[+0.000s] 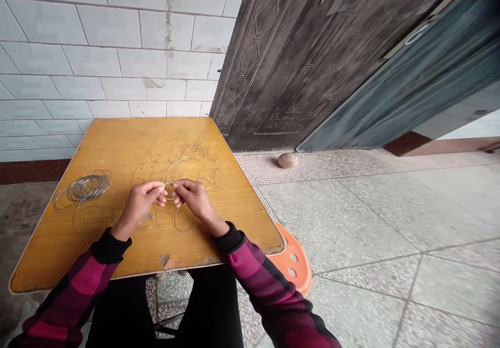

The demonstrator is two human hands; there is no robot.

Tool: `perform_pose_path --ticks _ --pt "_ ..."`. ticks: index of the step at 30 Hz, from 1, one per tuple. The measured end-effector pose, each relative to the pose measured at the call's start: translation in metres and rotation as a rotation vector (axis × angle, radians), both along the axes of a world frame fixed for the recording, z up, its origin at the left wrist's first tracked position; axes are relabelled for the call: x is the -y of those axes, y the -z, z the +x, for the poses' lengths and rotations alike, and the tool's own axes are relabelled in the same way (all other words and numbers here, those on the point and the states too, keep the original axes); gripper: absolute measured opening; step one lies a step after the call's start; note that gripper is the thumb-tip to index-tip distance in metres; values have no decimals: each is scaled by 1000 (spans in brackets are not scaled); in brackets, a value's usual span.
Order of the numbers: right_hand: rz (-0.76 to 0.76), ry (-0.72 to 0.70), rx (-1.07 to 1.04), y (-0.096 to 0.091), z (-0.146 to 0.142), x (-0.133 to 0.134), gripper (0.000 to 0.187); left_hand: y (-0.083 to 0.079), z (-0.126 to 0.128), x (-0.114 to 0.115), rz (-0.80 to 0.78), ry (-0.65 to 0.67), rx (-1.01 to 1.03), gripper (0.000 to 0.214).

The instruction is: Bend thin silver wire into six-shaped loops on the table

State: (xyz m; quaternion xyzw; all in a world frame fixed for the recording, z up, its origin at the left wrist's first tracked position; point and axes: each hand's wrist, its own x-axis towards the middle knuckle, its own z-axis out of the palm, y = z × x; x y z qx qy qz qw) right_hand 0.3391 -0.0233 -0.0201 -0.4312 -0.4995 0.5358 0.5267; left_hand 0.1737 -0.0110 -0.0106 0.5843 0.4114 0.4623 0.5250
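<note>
A thin wire (169, 169) with a curved upper end and a round loop below is pinched between my two hands over the wooden table (128, 251). My left hand (142, 200) closes thumb and fingers on the loop's left side. On its right side, my right hand (195, 198) grips the same wire with fingertips together. Several wires bent like the figure 6 lie about my hands, among them a bent wire (183, 220) just below and another bent wire (221, 176) to the right. My hands partly cover some of them.
A loose coil of wire (89, 187) lies at the table's left. An orange stool (300, 264) stands beside the right edge. Behind are a tiled wall (113, 61) and a dark carved door (281, 66). A roundish stone-like object (288, 160) sits on the floor near the door.
</note>
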Motion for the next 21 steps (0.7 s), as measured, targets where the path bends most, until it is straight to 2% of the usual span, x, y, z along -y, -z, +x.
perform_pose_path --ticks 10,18,21 --pt "-7 1 33 -1 -2 0 31 2 0 0 1 34 -64 21" --pt "-31 -39 -43 0 0 1 35 -1 1 0 15 -16 -28 20" --pt "-30 -60 26 2 3 -2 37 0 2 0 -1 -3 -38 20"
